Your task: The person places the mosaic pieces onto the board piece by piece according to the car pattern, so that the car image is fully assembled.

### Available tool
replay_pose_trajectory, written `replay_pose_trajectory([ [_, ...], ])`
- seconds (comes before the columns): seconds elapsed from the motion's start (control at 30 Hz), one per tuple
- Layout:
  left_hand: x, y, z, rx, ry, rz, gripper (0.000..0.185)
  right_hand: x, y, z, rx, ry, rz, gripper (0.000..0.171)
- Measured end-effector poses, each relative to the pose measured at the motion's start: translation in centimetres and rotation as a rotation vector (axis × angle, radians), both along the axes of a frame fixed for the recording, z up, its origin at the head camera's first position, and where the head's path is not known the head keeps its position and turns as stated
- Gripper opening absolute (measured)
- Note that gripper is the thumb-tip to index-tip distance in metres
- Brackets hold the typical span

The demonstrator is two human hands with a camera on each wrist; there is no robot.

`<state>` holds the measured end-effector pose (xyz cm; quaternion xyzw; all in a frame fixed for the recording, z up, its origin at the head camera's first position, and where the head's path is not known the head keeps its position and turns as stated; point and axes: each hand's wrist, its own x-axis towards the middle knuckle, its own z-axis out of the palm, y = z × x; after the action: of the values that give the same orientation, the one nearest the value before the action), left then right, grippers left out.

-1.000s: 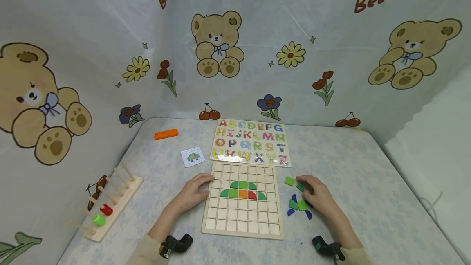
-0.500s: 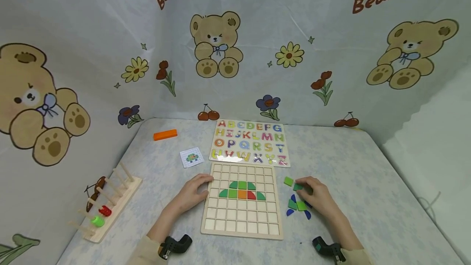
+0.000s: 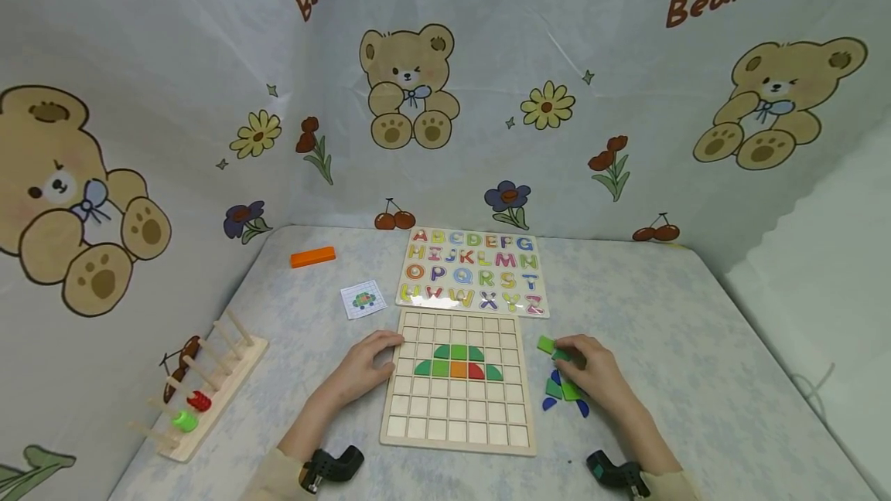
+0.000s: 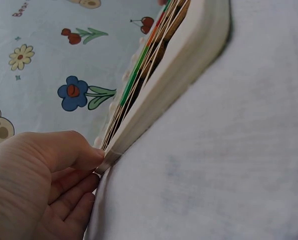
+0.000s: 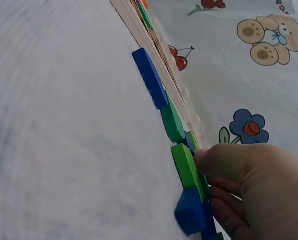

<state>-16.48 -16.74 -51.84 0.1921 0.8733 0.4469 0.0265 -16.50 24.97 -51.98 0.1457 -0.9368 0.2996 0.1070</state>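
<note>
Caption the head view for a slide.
Left hand rests on grid board; right hand pinches a green tile.

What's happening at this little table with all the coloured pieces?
A person is working at a wooden grid board. Their left hand rests on its left edge. Their right hand pinches a green tile from the loose green and blue pieces beside it. A small dome of coloured tiles already sits in the grid.

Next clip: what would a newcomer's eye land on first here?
Probably the wooden grid board at the table's near centre, carrying a small dome of green, orange and red tiles. The left hand rests on its left edge, while the right hand touches loose green and blue tiles to its right. Behind sits a colourful alphabet puzzle board.
</note>
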Motion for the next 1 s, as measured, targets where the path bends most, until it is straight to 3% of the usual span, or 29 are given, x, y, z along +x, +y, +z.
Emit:
replay_pose_trajectory([
  [0.5, 0.0, -0.1, 0.0, 0.005, -0.005, -0.007, 0.043, 0.3, 0.6, 0.4, -0.035, -0.082, 0.007, 0.032],
  [1.0, 0.1, 0.0, 0.0, -0.008, 0.004, 0.0, 0.042, 0.8, 1.9, 0.8, 0.002, -0.134, 0.051, 0.031],
])
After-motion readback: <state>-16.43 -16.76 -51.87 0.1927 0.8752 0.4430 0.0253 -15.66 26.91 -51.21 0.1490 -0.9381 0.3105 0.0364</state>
